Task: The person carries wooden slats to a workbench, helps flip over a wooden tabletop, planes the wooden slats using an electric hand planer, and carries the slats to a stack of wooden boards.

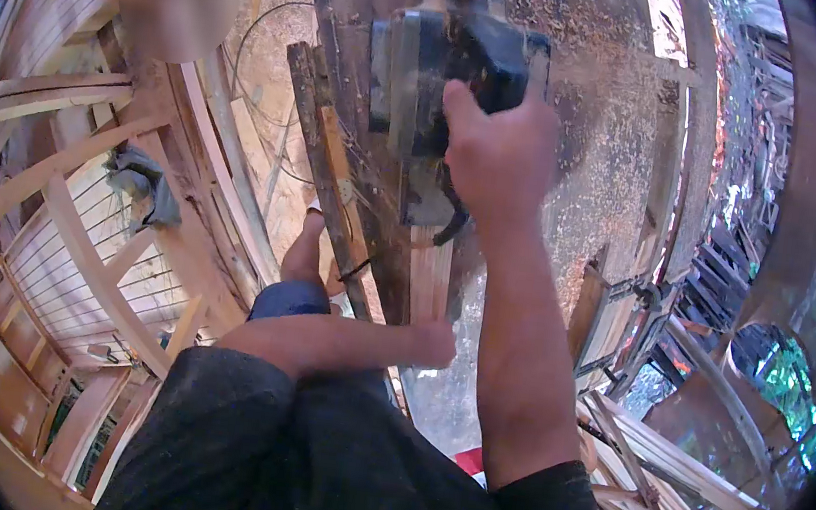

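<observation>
My right hand (pixel 505 155) is wrapped around the rear handle of a dark electric hand planer (pixel 424 66), which has a round knob at its front. The planer sits over a narrow pale wooden board (pixel 429 278) on the workbench (pixel 599 166). A short black cord curves from the planer's back end beside my right wrist. Across my body reaches my left arm, and my left hand (pixel 434 345) is closed at the near end of the board. Its fingertips are hidden, and the planer covers the board's far part.
Wood shavings are scattered over the bench. A dark rough timber (pixel 325 145) runs along its left edge. A clamp-like metal fitting (pixel 647 294) is at the right. Wooden frames (pixel 76 257) with a grey cloth (pixel 144 187) stand left; loose boards (pixel 676 462) lie lower right.
</observation>
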A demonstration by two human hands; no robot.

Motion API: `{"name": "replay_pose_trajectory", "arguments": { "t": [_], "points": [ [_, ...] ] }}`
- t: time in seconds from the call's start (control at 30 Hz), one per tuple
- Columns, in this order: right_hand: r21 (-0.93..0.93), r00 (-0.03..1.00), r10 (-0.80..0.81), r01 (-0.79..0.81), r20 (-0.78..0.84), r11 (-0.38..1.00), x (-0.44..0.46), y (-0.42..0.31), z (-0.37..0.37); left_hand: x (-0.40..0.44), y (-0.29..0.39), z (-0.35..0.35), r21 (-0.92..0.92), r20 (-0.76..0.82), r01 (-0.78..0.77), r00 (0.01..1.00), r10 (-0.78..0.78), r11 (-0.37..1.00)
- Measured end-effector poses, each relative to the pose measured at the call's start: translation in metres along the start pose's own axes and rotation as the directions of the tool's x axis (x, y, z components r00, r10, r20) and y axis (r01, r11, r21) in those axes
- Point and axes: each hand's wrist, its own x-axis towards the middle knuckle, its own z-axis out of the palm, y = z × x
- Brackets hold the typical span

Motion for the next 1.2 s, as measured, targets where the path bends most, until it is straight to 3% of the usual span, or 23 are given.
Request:
{"name": "replay_pose_trajectory", "arguments": {
  "t": [0.1,0.17,0.23,0.3,0.33,0.43,0.5,0.53,0.57,0.6,0.67,0.7,0.73,0.83,0.9,0.93,0.97,1.03,1.07,1.17,1.2],
  "points": [
    [-0.010,0.990,-0.139,0.139,-0.027,0.990,0.039,-0.002,0.014,0.000,-0.003,0.005,0.114,-0.042,-0.086,0.995,0.091,0.990],
    [-0.190,0.843,-0.527,0.502,-0.108,0.844,0.068,0.003,0.022,-0.001,-0.001,0.005,0.170,-0.046,-0.116,0.991,0.126,0.979],
    [-0.336,0.731,-0.682,0.641,-0.006,0.690,0.088,0.008,0.024,-0.002,-0.002,-0.002,0.220,-0.033,-0.119,0.991,0.129,0.968],
    [-0.424,0.751,-0.624,0.647,0.215,0.633,0.089,0.005,0.016,-0.009,-0.005,-0.010,0.244,-0.052,-0.042,0.997,0.056,0.969],
    [-0.347,0.817,-0.564,0.568,0.125,0.746,0.073,0.005,0.010,-0.012,-0.002,-0.012,0.259,-0.060,-0.008,0.998,0.025,0.966],
    [-0.025,0.938,-0.316,0.316,-0.139,0.948,0.007,0.001,-0.007,-0.031,0.008,-0.032,0.164,-0.329,-0.254,0.897,0.296,0.953],
    [0.021,0.973,-0.213,0.216,-0.085,0.976,-0.065,0.026,-0.041,-0.080,0.035,-0.126,0.019,-0.360,-0.435,0.837,0.412,0.900],
    [0.107,0.985,-0.149,0.158,-0.087,0.982,-0.101,0.057,-0.053,-0.106,0.047,-0.150,-0.055,-0.258,-0.399,0.891,0.373,0.915],
    [0.209,0.998,0.062,-0.061,-0.003,0.976,-0.147,0.044,-0.080,-0.131,0.046,-0.162,-0.115,-0.146,-0.351,0.931,0.334,0.929],
    [0.050,0.997,0.072,-0.073,0.010,0.996,-0.189,0.070,-0.101,-0.157,0.031,-0.154,-0.508,-0.202,-0.239,0.967,0.155,0.828],
    [-0.031,0.953,0.300,-0.299,0.038,0.954,-0.276,0.085,-0.143,-0.189,0.004,-0.161,-0.485,-0.162,-0.017,0.984,-0.070,0.874],
    [-0.022,0.892,0.453,-0.452,0.013,0.892,-0.322,0.100,-0.158,-0.181,-0.005,-0.183,-0.177,-0.181,0.015,0.982,-0.048,0.984],
    [-0.020,0.859,0.509,-0.511,-0.053,0.860,-0.368,0.118,-0.170,-0.172,-0.015,-0.204,0.148,-0.199,0.055,0.980,-0.025,0.987],
    [0.113,0.775,0.578,-0.570,-0.255,0.814,-0.472,0.130,-0.191,-0.104,-0.041,-0.223,0.627,-0.153,-0.048,0.971,0.183,0.778],
    [0.322,0.602,0.737,-0.663,-0.307,0.676,-0.537,0.149,-0.190,-0.062,-0.077,-0.195,0.652,0.098,-0.197,0.979,0.176,0.732],
    [0.429,0.507,0.807,-0.684,-0.303,0.590,-0.561,0.158,-0.186,-0.041,-0.081,-0.197,0.641,0.288,-0.213,0.957,0.026,0.737],
    [0.481,0.446,0.829,-0.675,-0.338,0.560,-0.581,0.162,-0.183,-0.026,-0.079,-0.196,0.630,0.467,-0.225,0.875,-0.130,0.744],
    [0.582,0.318,0.866,-0.645,-0.385,0.495,-0.619,0.167,-0.172,-0.013,-0.071,-0.201,0.646,0.504,-0.219,0.842,-0.194,0.731],
    [0.583,0.390,0.833,-0.595,-0.393,0.554,-0.644,0.184,-0.165,-0.012,-0.065,-0.203,0.656,0.517,-0.210,0.825,-0.228,0.725],
    [0.565,0.341,0.888,-0.685,-0.309,0.460,-0.661,0.179,-0.156,-0.029,-0.070,-0.204,0.707,0.411,-0.265,0.909,-0.075,0.655],
    [0.520,0.410,0.850,-0.672,-0.332,0.527,-0.669,0.187,-0.149,-0.035,-0.073,-0.207,0.760,0.364,-0.281,0.931,-0.026,0.587]
  ]
}}
